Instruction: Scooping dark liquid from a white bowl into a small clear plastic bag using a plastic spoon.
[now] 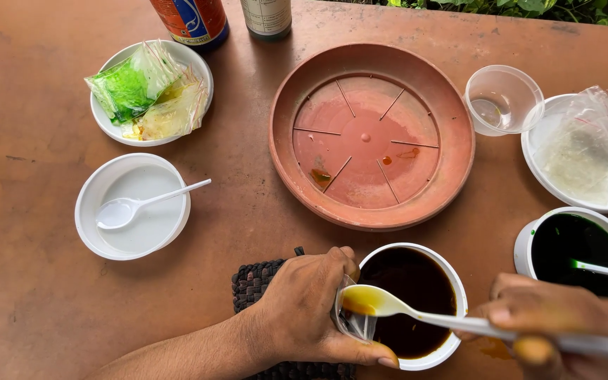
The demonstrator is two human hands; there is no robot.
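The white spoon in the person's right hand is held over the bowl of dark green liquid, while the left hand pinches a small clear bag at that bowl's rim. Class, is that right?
Not quite. In the head view, the white spoon in the right hand is over the bowl of dark brown liquid, not the green one. The left hand does pinch a small clear bag at that bowl's rim.

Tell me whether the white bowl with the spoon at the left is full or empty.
Empty of coloured liquid: the white bowl shows its bare white bottom, with only a white plastic spoon lying in it. Clear liquid cannot be ruled out.
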